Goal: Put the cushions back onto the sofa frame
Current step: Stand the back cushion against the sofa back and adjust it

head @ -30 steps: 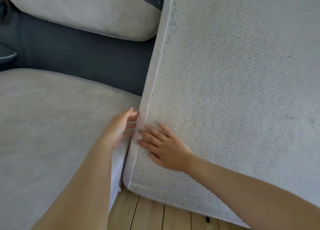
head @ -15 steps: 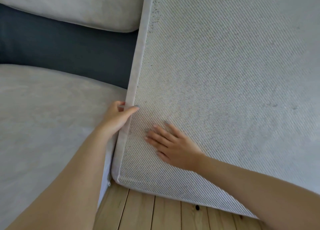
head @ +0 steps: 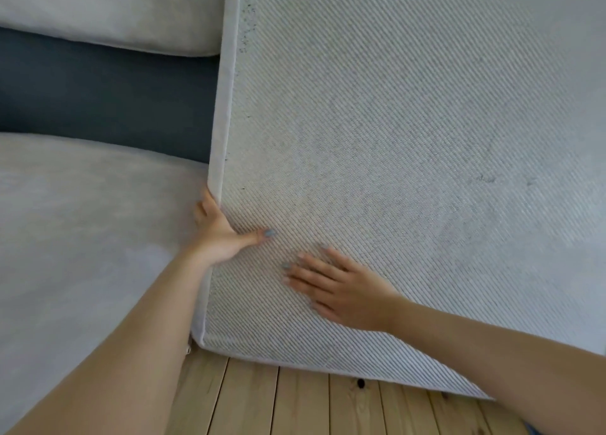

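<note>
Pale wooden slats (head: pixel 295 402) run along the bottom of the frame, and a dark blue sofa back (head: pixel 98 100) crosses the upper left under a grey back cushion (head: pixel 114 11). A seat cushion (head: pixel 82 238) lies flat at left. The raised cushion (head: pixel 410 123) fills the centre and right, tipped up with its ribbed face to the camera and its lower edge on the slats. The left hand (head: pixel 218 234) clasps its left border at mid-frame, thumb across the ribbed face, fingers hidden behind the edge. Just to the lower right, the right hand (head: pixel 341 290) lies flat on that face, fingers straight and spread.
</note>
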A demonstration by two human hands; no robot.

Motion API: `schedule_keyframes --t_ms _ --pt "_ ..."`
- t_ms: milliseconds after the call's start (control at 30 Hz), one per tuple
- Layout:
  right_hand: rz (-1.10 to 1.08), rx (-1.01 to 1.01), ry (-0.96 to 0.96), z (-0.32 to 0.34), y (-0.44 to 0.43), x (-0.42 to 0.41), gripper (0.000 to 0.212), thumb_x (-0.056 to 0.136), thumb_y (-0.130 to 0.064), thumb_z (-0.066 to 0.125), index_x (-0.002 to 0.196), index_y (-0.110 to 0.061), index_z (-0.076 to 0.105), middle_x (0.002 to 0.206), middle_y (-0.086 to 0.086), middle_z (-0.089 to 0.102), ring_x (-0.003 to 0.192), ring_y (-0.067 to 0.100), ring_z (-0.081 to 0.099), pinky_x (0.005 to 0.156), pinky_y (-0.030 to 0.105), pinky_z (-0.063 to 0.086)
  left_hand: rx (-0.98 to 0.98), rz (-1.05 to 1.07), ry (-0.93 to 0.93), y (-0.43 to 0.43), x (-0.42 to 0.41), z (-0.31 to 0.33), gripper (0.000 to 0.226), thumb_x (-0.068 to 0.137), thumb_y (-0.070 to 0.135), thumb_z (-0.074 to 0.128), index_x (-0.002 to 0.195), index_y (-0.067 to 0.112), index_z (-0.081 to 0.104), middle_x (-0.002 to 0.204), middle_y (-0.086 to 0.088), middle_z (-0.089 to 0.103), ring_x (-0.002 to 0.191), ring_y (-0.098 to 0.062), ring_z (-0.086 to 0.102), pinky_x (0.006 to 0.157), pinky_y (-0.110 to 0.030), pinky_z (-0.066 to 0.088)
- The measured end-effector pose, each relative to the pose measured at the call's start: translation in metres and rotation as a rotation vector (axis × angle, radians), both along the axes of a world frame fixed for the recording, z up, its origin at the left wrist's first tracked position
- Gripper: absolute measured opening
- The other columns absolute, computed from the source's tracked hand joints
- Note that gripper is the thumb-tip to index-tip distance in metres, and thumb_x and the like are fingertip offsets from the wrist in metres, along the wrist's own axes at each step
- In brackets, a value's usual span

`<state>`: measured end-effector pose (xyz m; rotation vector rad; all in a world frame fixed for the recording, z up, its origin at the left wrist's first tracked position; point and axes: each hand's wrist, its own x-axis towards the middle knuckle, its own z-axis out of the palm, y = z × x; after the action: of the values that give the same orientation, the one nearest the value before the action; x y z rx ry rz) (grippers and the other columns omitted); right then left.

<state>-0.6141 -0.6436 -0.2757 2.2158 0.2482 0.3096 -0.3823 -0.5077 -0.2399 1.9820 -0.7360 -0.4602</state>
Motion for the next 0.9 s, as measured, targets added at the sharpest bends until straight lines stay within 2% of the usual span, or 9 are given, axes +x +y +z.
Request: schedule_keyframes --t_ms 133,233,367,467,533,633,700,800,900 --pt "0.037 0.16 -0.136 -0.002 0.013 -0.011 0.062 0.102 -0.041 0.036 0.156 -0.02 0.015 0.163 0.004 0.018 0.15 0.027 0.016 0.12 0.051 0.017 -0.034 0.027 -0.011 -0.001 0.002 -0.006 0.162 0.028 0.068 0.078 0.154 0.022 -0.013 0.156 -0.007 0.008 0.146 -0.026 0.015 0.117 -0.053 0.024" --pt "-0.028 0.071 -0.147 0.0 -0.009 -0.025 0.061 0.102 -0.043 0.037 0.156 -0.022 0.019 0.162 0.004 0.019 0.15 0.025 0.018 0.122 0.047 0.012 -0.074 0.044 -0.027 0.0 -0.001 -0.01 0.158 0.03 0.067 0.078 0.154 0.024 -0.009 0.155 -0.006 0.012 0.145 -0.026 0.018 0.117 -0.054 0.025" --pt "-0.034 0.212 -0.277 -0.005 0.001 -0.028 0.06 0.103 -0.039 0.035 0.156 -0.02 0.017 0.161 0.004 0.021 0.149 0.025 0.018 0.119 0.051 0.019 -0.106 0.094 -0.048 -0.001 -0.004 -0.013 0.152 0.034 0.061 0.081 0.155 0.022 -0.002 0.154 -0.009 0.015 0.143 -0.027 0.021 0.116 -0.053 0.026" --pt "-0.087 0.1 -0.199 -0.009 -0.016 -0.038 0.061 0.104 -0.043 0.03 0.157 -0.018 0.013 0.163 0.005 0.014 0.151 0.026 0.011 0.121 0.05 0.01 -0.1 0.098 -0.065 -0.001 -0.007 -0.015 0.148 0.037 0.063 0.079 0.154 0.018 0.0 0.154 -0.009 0.016 0.144 -0.028 0.021 0.116 -0.053 0.026" --pt "-0.131 0.102 -0.209 -0.016 -0.021 -0.038 0.06 0.105 -0.043 0.028 0.157 -0.017 0.014 0.164 0.004 0.012 0.151 0.025 0.01 0.121 0.05 0.011 -0.1 0.108 -0.102 -0.001 -0.01 -0.016 0.144 0.044 0.062 0.078 0.155 0.016 0.0 0.157 -0.01 0.013 0.145 -0.028 0.02 0.117 -0.05 0.025" --pt "-0.164 0.285 -0.369 -0.022 -0.012 -0.043 0.059 0.103 -0.038 0.039 0.156 -0.017 0.022 0.162 0.003 0.018 0.15 0.024 0.017 0.12 0.05 0.019 -0.099 0.122 -0.146 0.0 -0.016 -0.018 0.14 0.051 0.06 0.076 0.156 0.011 -0.003 0.16 -0.011 0.008 0.147 -0.029 0.016 0.119 -0.048 0.023" --pt "-0.187 0.282 -0.393 -0.023 -0.017 -0.051 0.061 0.102 -0.039 0.042 0.156 -0.018 0.022 0.163 0.002 0.017 0.15 0.023 0.016 0.12 0.048 0.02 -0.09 0.141 -0.171 0.0 -0.019 -0.017 0.139 0.055 0.06 0.076 0.156 0.008 -0.004 0.161 -0.013 0.006 0.148 -0.029 0.014 0.119 -0.048 0.022" --pt "-0.181 0.346 -0.45 -0.027 -0.018 -0.055 0.056 0.103 -0.035 0.041 0.154 -0.018 0.027 0.161 0.002 0.023 0.149 0.022 0.02 0.118 0.049 0.024 -0.075 0.214 -0.285 -0.001 -0.033 -0.019 0.121 0.074 0.046 0.078 0.156 0.004 0.001 0.162 -0.015 0.007 0.148 -0.032 0.014 0.12 -0.045 0.02" --pt "-0.193 0.417 -0.505 -0.032 -0.016 -0.06 0.054 0.102 -0.031 0.039 0.153 -0.017 0.03 0.16 0.003 0.025 0.149 0.023 0.02 0.121 0.05 0.015 -0.088 0.27 -0.375 0.001 -0.051 -0.02 0.107 0.083 0.043 0.071 0.156 0.004 0.003 0.163 -0.015 0.008 0.146 -0.035 0.017 0.118 -0.046 0.021"
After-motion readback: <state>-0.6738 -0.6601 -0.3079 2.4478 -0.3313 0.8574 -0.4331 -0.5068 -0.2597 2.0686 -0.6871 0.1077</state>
